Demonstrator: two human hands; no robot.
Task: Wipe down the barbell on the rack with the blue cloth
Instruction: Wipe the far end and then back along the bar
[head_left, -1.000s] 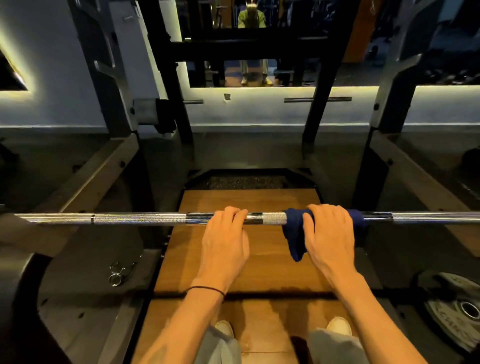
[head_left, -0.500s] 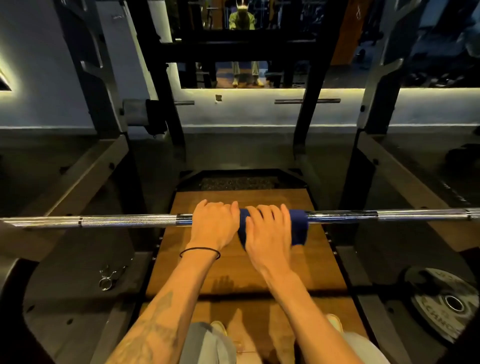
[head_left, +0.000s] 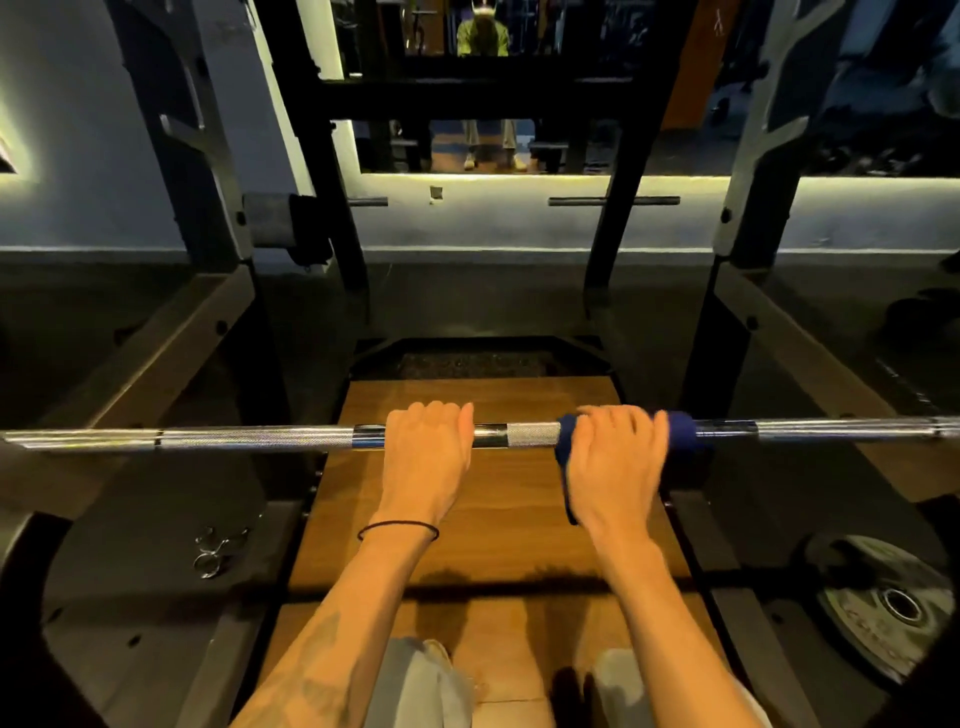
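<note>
A chrome barbell (head_left: 260, 437) lies level across the rack, spanning the whole view. My left hand (head_left: 426, 457) grips the bar near its middle, fingers curled over the top. Just to the right, my right hand (head_left: 615, 462) grips the blue cloth (head_left: 681, 430), which is wrapped round the bar. A loose end of the cloth hangs down beside my right palm. A short bare stretch of knurled bar shows between the two hands.
Dark rack uprights (head_left: 208, 171) stand left and right, with sloped safety arms (head_left: 135, 364) below the bar. A wooden platform (head_left: 483, 530) lies underfoot. Spring collars (head_left: 218, 551) lie on the floor at left, a weight plate (head_left: 888, 608) at right. A mirror faces me.
My right hand has slid the cloth along the bar: leftward up against my left hand, then back rightward, opening a gap. My left hand keeps its grip.
</note>
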